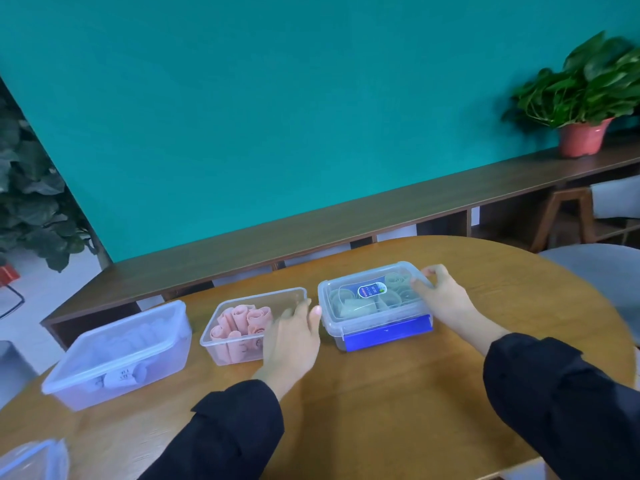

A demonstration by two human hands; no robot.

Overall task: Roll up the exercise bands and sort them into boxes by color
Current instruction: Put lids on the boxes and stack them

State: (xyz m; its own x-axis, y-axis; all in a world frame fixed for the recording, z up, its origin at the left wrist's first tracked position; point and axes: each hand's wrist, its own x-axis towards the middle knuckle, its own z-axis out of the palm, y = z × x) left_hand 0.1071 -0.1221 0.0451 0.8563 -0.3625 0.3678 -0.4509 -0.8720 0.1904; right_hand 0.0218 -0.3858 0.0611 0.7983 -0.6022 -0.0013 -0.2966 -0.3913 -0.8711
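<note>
Three clear plastic boxes stand in a row on the wooden table. The left box holds pale lilac bands. Rolled pink bands fill the open middle box. The right box has its lid on, a blue clip along its front, and rolled pale green bands inside. My left hand lies with straight fingers between the middle and right boxes, against the middle box's right end. My right hand has its fingers bent over the right end of the lid of the green box.
Part of another clear plastic lid or box shows at the bottom left corner. A long dark wooden shelf runs behind the table, with a potted plant on its right end. Chairs stand at the right.
</note>
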